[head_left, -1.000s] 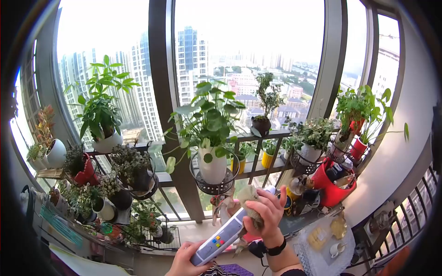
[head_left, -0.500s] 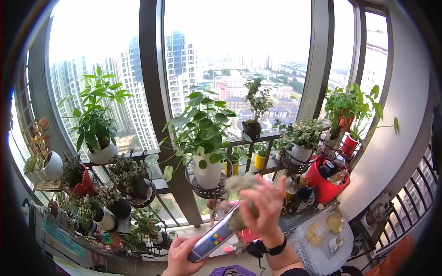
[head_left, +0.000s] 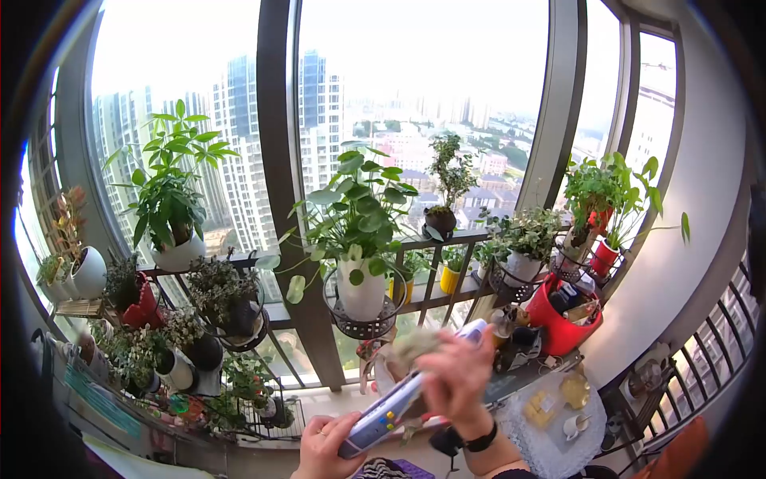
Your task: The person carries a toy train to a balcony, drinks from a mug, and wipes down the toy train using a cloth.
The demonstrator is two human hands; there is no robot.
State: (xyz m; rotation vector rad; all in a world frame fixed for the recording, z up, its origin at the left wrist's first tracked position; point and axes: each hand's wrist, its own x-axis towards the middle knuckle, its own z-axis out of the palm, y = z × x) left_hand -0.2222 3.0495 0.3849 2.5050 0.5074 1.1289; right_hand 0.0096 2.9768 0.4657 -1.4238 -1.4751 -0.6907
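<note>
In front of the dark barred railing (head_left: 471,236): long white-and-grey plastic device (head_left: 397,401) with coloured buttons (head_left: 390,417), slanting in mid-air.
Left hand (head_left: 329,445): bare, grip clamped on the device's near end.
Right hand (head_left: 456,375): blurred over the far end (how its grip closes, I cannot tell).
Fuzzy greenish-beige cloth (head_left: 416,345): beside the right hand, partly hidden.
Wiping: seemingly the step in hand; another stroke would call for a steady left grip.

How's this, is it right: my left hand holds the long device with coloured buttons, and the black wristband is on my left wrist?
Not quite: the head view shows the black wristband on the wrist of your right hand. Your left hand does hold the long device with coloured buttons.
</note>
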